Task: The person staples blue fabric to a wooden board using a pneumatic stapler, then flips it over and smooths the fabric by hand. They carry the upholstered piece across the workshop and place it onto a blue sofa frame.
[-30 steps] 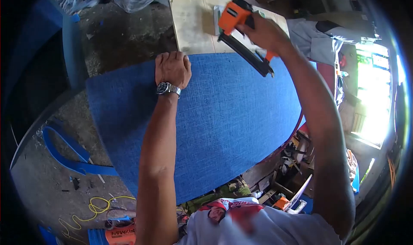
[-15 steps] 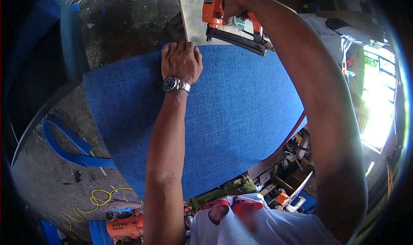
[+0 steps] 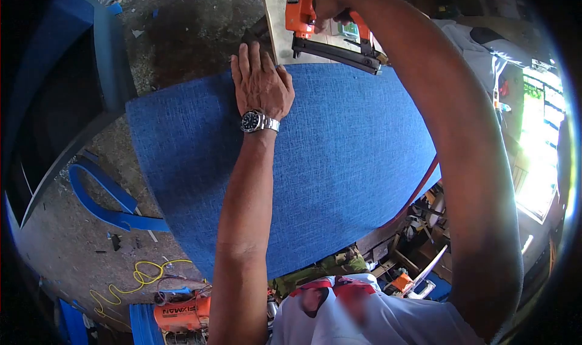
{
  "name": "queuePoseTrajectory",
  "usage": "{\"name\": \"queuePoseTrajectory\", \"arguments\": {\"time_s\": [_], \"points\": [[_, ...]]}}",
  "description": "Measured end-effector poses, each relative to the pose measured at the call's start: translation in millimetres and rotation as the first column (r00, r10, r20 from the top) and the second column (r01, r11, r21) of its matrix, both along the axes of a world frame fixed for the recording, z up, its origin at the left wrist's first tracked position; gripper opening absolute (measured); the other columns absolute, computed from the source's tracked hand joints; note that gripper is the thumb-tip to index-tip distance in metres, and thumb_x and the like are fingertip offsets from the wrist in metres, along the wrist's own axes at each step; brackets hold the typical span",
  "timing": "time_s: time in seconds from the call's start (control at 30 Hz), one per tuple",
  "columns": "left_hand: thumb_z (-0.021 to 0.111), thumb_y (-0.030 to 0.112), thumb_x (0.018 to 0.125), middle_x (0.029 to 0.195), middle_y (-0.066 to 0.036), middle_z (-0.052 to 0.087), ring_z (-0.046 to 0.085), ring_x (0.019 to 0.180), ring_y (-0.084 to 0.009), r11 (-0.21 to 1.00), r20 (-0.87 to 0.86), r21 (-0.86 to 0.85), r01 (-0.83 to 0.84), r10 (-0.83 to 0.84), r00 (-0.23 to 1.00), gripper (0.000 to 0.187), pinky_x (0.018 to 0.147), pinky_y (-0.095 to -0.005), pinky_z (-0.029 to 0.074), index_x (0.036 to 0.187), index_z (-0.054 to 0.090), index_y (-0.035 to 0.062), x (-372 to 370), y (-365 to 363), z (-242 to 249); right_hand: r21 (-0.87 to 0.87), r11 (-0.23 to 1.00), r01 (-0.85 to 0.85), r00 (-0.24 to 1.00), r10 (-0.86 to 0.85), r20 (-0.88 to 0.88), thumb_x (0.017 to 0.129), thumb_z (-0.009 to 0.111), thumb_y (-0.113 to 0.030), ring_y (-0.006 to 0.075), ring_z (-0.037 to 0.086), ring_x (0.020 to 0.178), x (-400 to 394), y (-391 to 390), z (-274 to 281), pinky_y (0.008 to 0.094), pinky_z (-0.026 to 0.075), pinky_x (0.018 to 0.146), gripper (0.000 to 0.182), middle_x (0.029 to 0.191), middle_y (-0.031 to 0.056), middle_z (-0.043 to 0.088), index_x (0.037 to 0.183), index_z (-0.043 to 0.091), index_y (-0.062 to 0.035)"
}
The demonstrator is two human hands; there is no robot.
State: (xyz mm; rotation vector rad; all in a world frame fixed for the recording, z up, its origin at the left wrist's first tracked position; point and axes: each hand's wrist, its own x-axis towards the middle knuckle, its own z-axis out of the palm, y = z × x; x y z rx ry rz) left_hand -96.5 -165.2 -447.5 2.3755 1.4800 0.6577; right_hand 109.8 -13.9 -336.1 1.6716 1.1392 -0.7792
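Observation:
A wide sheet of blue woven fabric (image 3: 339,163) spreads out before me, its far edge meeting a pale wooden board (image 3: 276,23). My left hand (image 3: 264,90), with a metal watch on its wrist, lies on the fabric near that edge, its fingers stretched forward past it. My right hand (image 3: 330,6) is wrapped round the handle of an orange and black staple gun (image 3: 299,13). The gun's long black magazine runs sideways along the fabric's far edge, and its nose sits over the board. Part of the handle is hidden by my fingers.
A looped blue strip (image 3: 100,205) lies on the floor at left, near a curling yellow hose (image 3: 142,273). An orange compressor (image 3: 182,314) stands at lower left. Tools and scraps (image 3: 418,248) crowd the right side. A large dark blue-edged piece (image 3: 66,90) stands far left.
My left hand's fingers have straightened and reach farther over the fabric's edge. The staple gun stays nearly in place in my right hand, while the whole view has shifted slightly.

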Motion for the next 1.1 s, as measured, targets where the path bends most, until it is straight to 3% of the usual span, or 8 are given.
{"name": "queuePoseTrajectory", "arguments": {"time_s": [0.4,0.63,0.67,0.8,0.93,1.03,1.07,1.1], "points": [[0.051,0.006,0.093,0.152,-0.030,0.039,0.035,0.144,-0.0504,0.993,0.456,0.083,-0.083,0.036,0.889,0.052,0.119,-0.0625,0.033,0.143,0.040,-0.0057,-6.6,4.0,-1.9,0.262,0.965,-0.025,0.968,0.089,-0.233,0.081,0.081,-0.041,0.0194,0.065,0.065,-29.0,-23.4,26.2,0.0371,0.054,0.062,0.048,0.078,0.0110,0.068,0.102,0.071,0.0006],[0.044,0.005,0.094,0.150,-0.027,0.044,0.039,0.143,-0.0452,0.995,0.546,0.022,-0.092,0.066,0.835,0.046,0.120,-0.0551,0.034,0.139,0.046,-0.0045,-9.0,2.9,-7.8,0.687,0.593,0.421,0.828,0.058,-0.558,0.078,0.086,-0.030,0.0310,0.070,0.104,18.5,-226.2,43.2,0.0412,0.053,0.094,0.070,0.113,0.0193,0.072,0.136,0.058,-0.0057],[0.046,0.007,0.094,0.149,-0.026,0.045,0.041,0.142,-0.0442,0.995,0.549,0.013,-0.096,0.073,0.833,0.044,0.120,-0.0551,0.034,0.137,0.047,-0.0046,-7.8,2.1,-7.5,0.650,0.600,0.466,0.855,-0.119,-0.504,0.079,0.087,-0.035,0.0194,0.067,0.092,7.9,-259.8,60.8,0.0414,0.055,0.085,0.064,0.102,0.0108,0.072,0.128,0.060,-0.0030],[0.052,0.013,0.096,0.139,-0.021,0.057,0.051,0.132,-0.0410,0.998,0.618,-0.022,-0.062,0.062,0.783,0.036,0.115,-0.0514,0.040,0.129,0.056,-0.0020,-9.1,4.7,-5.1,0.363,0.369,0.856,0.517,-0.587,-0.623,0.089,0.078,-0.029,0.0103,0.063,0.073,0.2,-422.8,94.5,0.0325,0.052,0.063,0.034,0.080,0.0045,0.068,0.106,0.067,-0.0027],[0.057,0.019,0.099,0.130,-0.017,0.065,0.056,0.126,-0.0398,0.993,0.627,-0.093,0.071,0.003,0.779,0.028,0.109,-0.0478,0.044,0.119,0.063,0.0011,-19.6,2.2,7.2,0.357,0.029,0.934,0.282,-0.674,-0.683,0.088,0.078,-0.027,0.0098,0.063,0.073,-36.5,-566.6,108.2,0.0316,0.051,0.059,0.031,0.082,0.0003,0.067,0.107,0.068,-0.0040],[0.059,0.028,0.101,0.128,-0.016,0.066,0.057,0.125,-0.0374,0.981,0.378,0.022,0.192,-0.186,0.907,0.029,0.109,-0.0480,0.043,0.115,0.064,0.0038,-25.4,-29.2,-0.5,0.381,-0.111,0.918,0.255,-0.569,-0.781,0.088,0.076,-0.025,0.0091,0.060,0.070,-38.1,-651.8,104.2,0.0297,0.049,0.058,0.027,0.082,-0.0021,0.064,0.106,0.069,-0.0055],[0.059,0.029,0.101,0.128,-0.016,0.067,0.057,0.126,-0.0368,0.982,0.341,0.022,0.185,-0.182,0.922,0.028,0.109,-0.0475,0.043,0.113,0.065,0.0043,-18.2,-58.5,10.0,0.094,-0.336,0.937,-0.055,-0.408,-0.911,0.091,0.074,-0.024,0.0077,0.056,0.068,-36.4,-659.5,114.3,0.0283,0.046,0.057,0.022,0.081,-0.0043,0.060,0.105,0.069,-0.0073],[0.058,0.030,0.101,0.127,-0.017,0.067,0.057,0.126,-0.0362,0.982,0.309,0.012,0.189,-0.183,0.933,0.028,0.109,-0.0470,0.043,0.111,0.066,0.0048,-11.9,-98.2,22.1,0.062,-0.319,0.946,-0.063,-0.366,-0.929,0.094,0.071,-0.023,0.0061,0.053,0.066,-23.9,-676.6,112.5,0.0268,0.042,0.054,0.017,0.078,-0.0055,0.058,0.104,0.069,-0.0085]]}}
